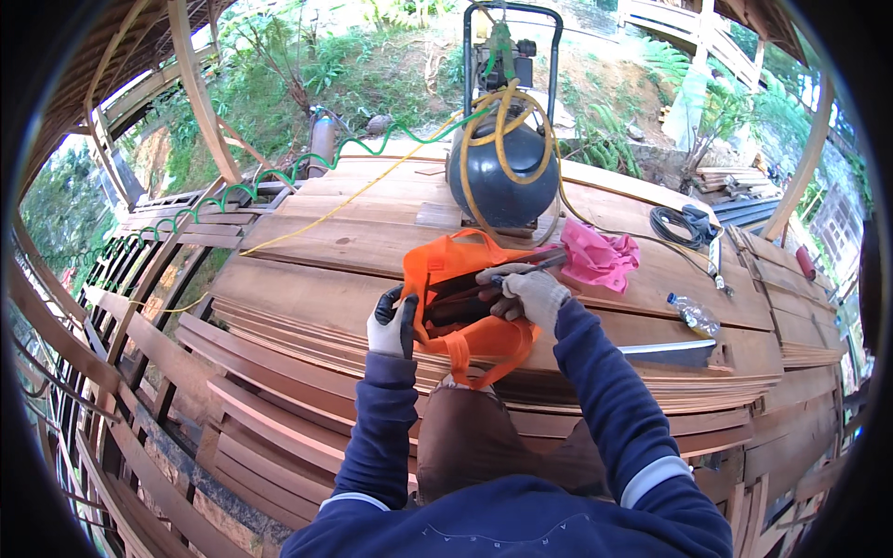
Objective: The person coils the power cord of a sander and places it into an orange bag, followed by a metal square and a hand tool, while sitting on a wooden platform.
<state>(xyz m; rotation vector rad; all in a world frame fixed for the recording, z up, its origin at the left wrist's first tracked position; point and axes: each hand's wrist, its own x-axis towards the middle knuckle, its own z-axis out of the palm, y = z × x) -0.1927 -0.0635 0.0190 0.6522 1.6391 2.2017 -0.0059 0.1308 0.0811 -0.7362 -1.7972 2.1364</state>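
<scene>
An orange fabric bag with loop handles lies gaping in front of me on stacked wooden boards. My left hand, in a white and black glove, is closed on the bag's left rim. Over the bag's mouth, my gloved right hand grips a dark, slim tool whose kind I cannot make out; it points to the upper right. Dark items inside the bag are partly hidden by shadow and my hand. A crumpled pink cloth lies just beyond my right hand.
Behind the bag stands an air compressor draped with yellow hose. A green coiled hose stretches left. To the right are a plastic bottle, a black coiled cable and a dark flat piece with a white edge. Open gaps separate beams at left.
</scene>
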